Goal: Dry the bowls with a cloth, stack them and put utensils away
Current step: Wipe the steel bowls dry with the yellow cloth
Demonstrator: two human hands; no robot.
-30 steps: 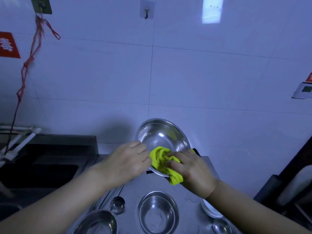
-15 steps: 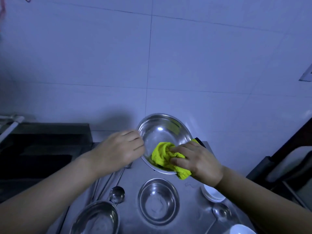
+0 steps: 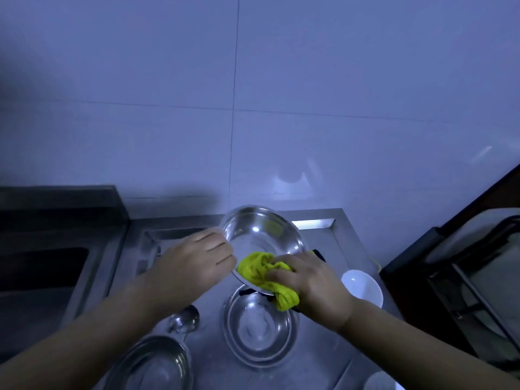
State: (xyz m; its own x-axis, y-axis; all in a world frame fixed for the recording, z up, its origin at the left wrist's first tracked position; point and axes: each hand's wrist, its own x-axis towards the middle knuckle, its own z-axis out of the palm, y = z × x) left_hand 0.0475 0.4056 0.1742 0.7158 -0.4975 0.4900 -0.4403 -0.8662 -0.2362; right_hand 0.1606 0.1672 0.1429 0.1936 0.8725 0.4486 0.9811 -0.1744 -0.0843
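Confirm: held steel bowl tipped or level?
Tipped. The steel bowl opens toward the camera, left hand on its rim, right hand pressing the yellow cloth inside.

A kitchen, plainly, and by the look of it a modest home one. Large pale wall tiles [image 3: 309, 80] with thin grout lines behind a stainless steel counter [image 3: 342, 237] with a raised rim. To the left a sunken sink basin [image 3: 42, 268], dark inside. On the steel top, metal bowls [image 3: 260, 330], a ladle [image 3: 184, 319] and a small white dish [image 3: 363, 285], with one more steel bowl [image 3: 261, 235] tilted above them and a yellow cloth [image 3: 261, 271] bunched at its edge. At the far right, dark cabinet fronts [image 3: 478, 277] or a rack, too dim to tell apart. Low bluish light throughout.
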